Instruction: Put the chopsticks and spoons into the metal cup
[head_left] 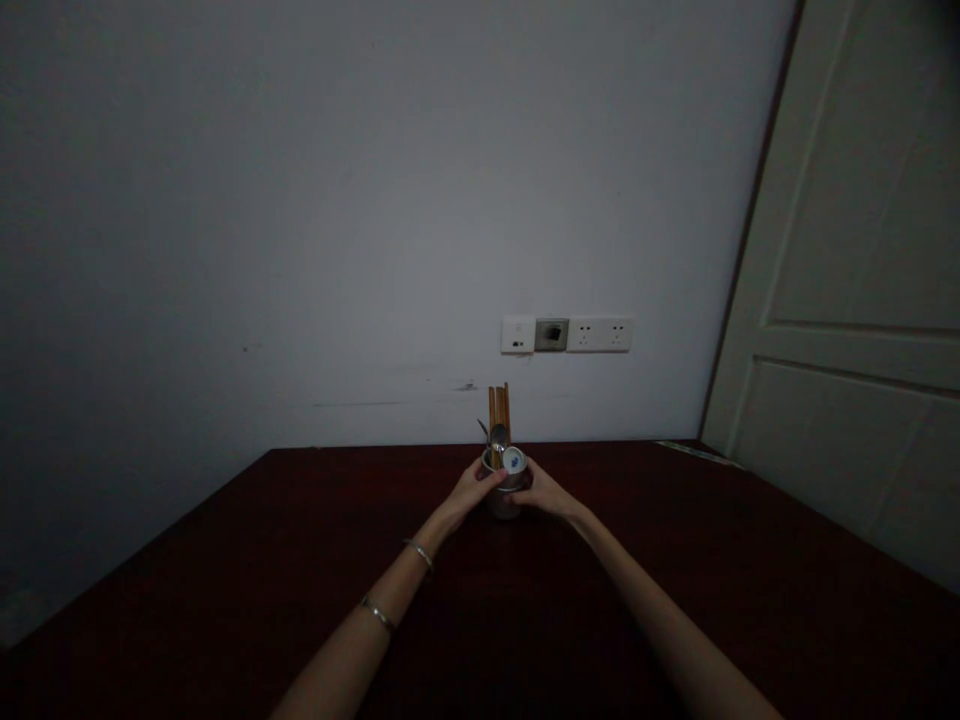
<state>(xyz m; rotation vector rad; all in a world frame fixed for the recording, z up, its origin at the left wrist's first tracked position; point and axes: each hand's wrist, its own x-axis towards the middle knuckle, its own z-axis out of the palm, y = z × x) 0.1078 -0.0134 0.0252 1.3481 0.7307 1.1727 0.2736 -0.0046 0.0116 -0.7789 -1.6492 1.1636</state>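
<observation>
A grey utensil holder (504,507) stands on the dark red table, between my two hands. Wooden chopsticks (499,405) rise upright from it, with a metal spoon (499,436) leaning in front of them. At its front right sits a small round white piece with a blue mark (514,460); whether it is a cup or a spoon bowl I cannot tell. My left hand (472,488) is closed around the left side, its thumb across the front near the white piece. My right hand (549,492) is closed around the right side, thumb in front; its other fingers are partly hidden.
The dark red table (337,520) reaches back to a pale wall (375,200). Sockets and switches (598,334) are set in the wall behind the holder. A panelled door (847,300) stands along the right side. A flat pale strip (701,453) lies at the back right edge.
</observation>
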